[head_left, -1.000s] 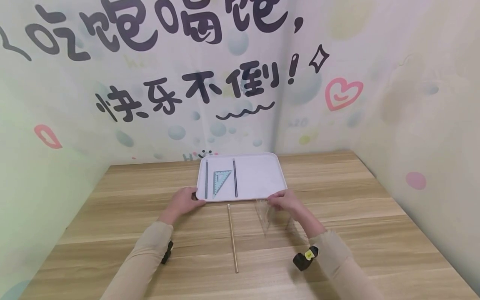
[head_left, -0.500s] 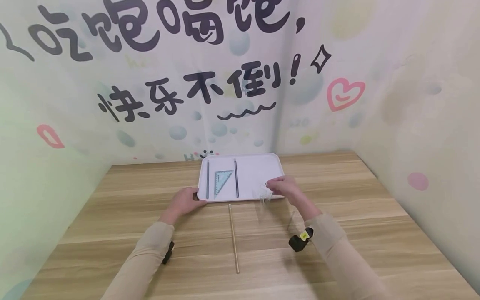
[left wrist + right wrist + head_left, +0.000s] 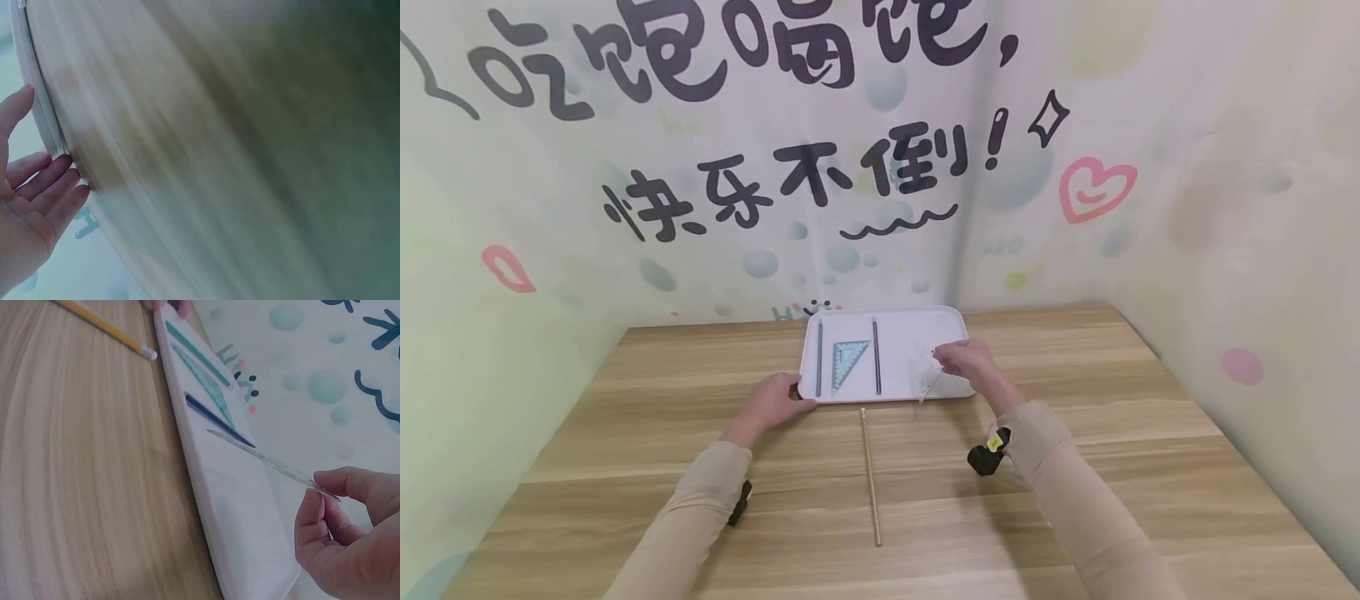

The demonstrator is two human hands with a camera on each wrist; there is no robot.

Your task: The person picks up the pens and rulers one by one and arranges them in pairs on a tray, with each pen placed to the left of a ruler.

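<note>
A cartoon-lettered wall backs the wooden worktop [image 3: 1075, 467]. The left wrist view is mostly blur. The right hand [image 3: 964, 360] pinches a clear set square [image 3: 269, 459], faint from above, over the white tray [image 3: 898, 329], its long edge toward the tray's left. The left hand [image 3: 775, 400], fingers straight, touches the tray's near-left corner.

A: Where does your head camera look from?

B: From above and behind your arms, facing forward and down across the table [image 3: 1075, 467] to the white tray [image 3: 895, 325] and the corner walls, from a middling distance.

A: And your wrist cameras?

B: Your left one sits very close, low over the blurred tabletop, catching the tray's edge by your left hand [image 3: 28, 206]. Your right one looks along the tray from beside your right hand [image 3: 350, 550]. All three views share the tray.
</note>
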